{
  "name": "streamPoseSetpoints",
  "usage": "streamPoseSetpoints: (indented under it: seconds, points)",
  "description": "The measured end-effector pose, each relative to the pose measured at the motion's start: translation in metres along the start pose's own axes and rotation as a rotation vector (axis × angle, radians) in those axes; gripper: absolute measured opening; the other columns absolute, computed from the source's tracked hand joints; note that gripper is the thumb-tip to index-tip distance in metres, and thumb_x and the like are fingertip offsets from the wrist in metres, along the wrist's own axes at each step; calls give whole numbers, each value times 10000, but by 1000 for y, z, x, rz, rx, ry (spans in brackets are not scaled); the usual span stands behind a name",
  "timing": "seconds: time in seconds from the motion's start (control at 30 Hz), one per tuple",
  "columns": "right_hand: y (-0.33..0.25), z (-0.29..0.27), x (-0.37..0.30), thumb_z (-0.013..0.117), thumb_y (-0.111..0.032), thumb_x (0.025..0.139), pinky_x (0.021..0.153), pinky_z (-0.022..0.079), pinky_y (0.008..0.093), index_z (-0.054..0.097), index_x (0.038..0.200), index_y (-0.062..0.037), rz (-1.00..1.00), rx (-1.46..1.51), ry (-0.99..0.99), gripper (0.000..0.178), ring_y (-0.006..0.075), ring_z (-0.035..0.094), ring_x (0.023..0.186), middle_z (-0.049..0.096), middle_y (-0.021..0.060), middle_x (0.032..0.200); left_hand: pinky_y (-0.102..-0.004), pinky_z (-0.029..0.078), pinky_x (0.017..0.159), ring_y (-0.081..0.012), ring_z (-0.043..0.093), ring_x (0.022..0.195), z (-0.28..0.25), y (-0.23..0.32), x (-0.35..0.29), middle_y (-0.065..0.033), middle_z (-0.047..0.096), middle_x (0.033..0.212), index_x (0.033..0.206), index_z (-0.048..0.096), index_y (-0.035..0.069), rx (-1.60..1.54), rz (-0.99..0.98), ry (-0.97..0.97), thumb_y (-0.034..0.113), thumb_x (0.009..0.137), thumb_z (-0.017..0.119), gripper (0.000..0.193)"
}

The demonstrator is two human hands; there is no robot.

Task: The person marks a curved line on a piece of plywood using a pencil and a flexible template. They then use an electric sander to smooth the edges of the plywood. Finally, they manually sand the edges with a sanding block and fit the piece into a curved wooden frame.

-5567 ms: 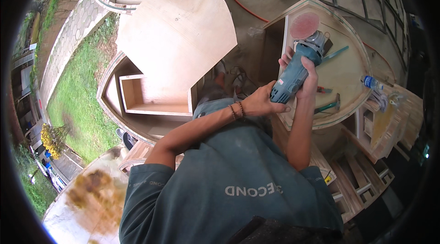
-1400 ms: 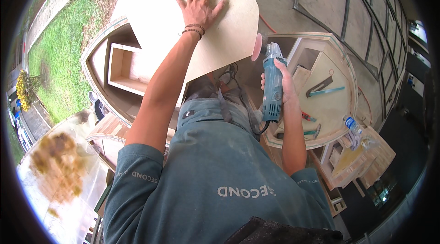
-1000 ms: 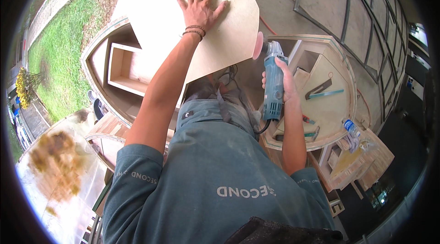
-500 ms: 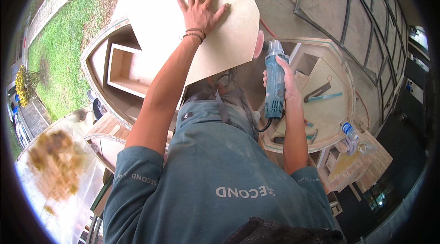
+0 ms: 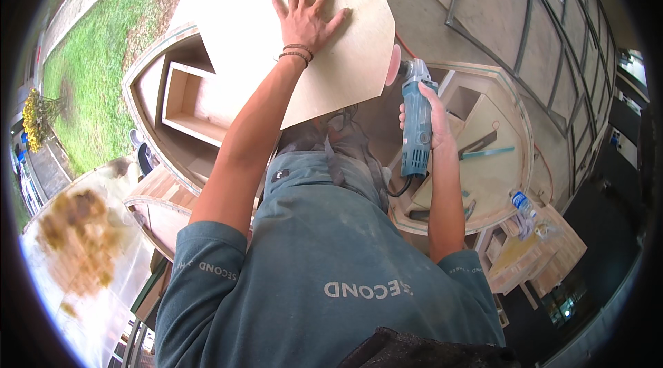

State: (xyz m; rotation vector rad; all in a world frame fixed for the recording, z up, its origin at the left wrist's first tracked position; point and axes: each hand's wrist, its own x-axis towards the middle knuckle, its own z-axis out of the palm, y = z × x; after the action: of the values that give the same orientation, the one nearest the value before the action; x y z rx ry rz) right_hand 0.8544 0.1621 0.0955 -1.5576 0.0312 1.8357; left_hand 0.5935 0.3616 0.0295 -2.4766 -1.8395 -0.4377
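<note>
My left hand (image 5: pixel 304 24) lies flat with spread fingers on a pale plywood sheet (image 5: pixel 345 71), which has angled corners. My right hand (image 5: pixel 435 116) is wrapped round the body of a blue-green angle grinder (image 5: pixel 416 126). The grinder's pinkish round disc (image 5: pixel 393 65) stands at the sheet's right edge; I cannot tell whether it touches the wood. A black cord runs from the grinder's lower end toward my body. Beneath the sheet is a curved wooden cabinet frame (image 5: pixel 146 85), with an open box compartment showing at its left.
At the right, another curved wooden cabinet (image 5: pixel 514 85) holds a dark angled tool (image 5: pixel 480 141) and a teal strip (image 5: pixel 489 152). A plastic bottle (image 5: pixel 523 202) lies by its lower right edge. An orange cord (image 5: pixel 404 42) crosses the floor near dark metal frames (image 5: pixel 528 15).
The sheet, my left hand and the grinder in my right hand appear slightly farther right in the picture. Both hands keep the same hold.
</note>
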Motion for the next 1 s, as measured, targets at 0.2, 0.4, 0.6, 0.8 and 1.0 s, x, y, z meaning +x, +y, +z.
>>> streamPoseSetpoints:
  seconds: [0.2,0.4,0.6,0.8,1.0]
  points:
    - [-10,6,1,657,-556,886,559,588,343,595,1058,-24,-5,-11,9,562,200,675,617,676,106,797,-683,110,1165,-351,206,1516,0,0,0,-156,290,1619,1510,445,315,4,-3,-9,725,927,429,713]
    - [-18,4,7,638,-551,907,558,592,348,597,1052,-17,-8,-23,-13,555,208,678,613,679,111,794,-688,113,1161,-357,209,1517,0,0,0,-160,293,1618,1515,441,317,8,-3,-3,730,927,422,720]
    - [-25,5,12,647,-548,899,550,588,347,594,1058,-24,14,-22,-23,551,205,676,613,674,110,796,-688,104,1164,-357,210,1516,-2,0,0,-161,297,1615,1503,457,309,-15,-8,-6,726,927,426,712]
    - [-35,10,11,664,-549,879,540,584,344,588,1062,-24,-20,-69,-2,561,200,668,603,666,107,791,-688,105,1159,-357,211,1515,-4,1,0,-161,300,1614,1493,473,296,-34,-12,-10,712,929,443,701]
    - [-41,5,18,664,-552,878,546,586,341,582,1073,-21,-7,-62,-31,572,202,670,612,665,109,800,-690,107,1158,-357,210,1515,-5,2,1,-162,301,1614,1490,479,293,-40,-12,-2,702,926,466,697]
